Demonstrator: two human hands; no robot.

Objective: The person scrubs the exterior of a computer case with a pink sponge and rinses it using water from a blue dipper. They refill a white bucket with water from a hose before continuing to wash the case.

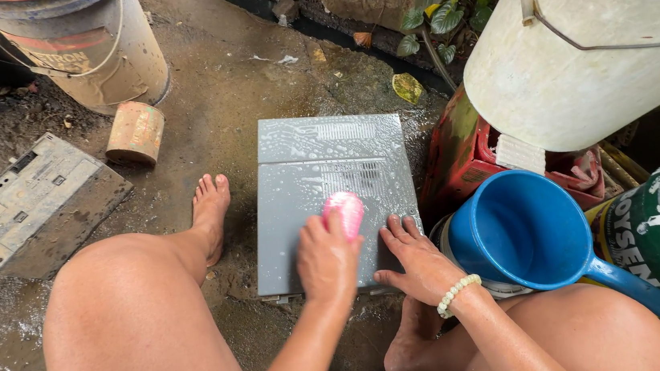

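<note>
Grey panel (331, 201): flat vented plastic cover, lying on wet concrete ground between the person's bare feet, directly below the camera.
Left hand (327, 260): crosses over to the panel's near middle, fingers closed around a pink scrubber (344, 211) pressed onto the surface.
Right hand (416, 259): open, fingers spread flat on the panel's near right corner, steadying it; bead bracelet on the wrist.
Progress: suds and water cover the far half and the vent slots; the near strip looks less soapy, so scrubbing seems partway through, with no rinse evident.
Nearby: blue dipper (524, 231) just right of the panel; second grey casing (25, 203) well apart on the left.
</note>
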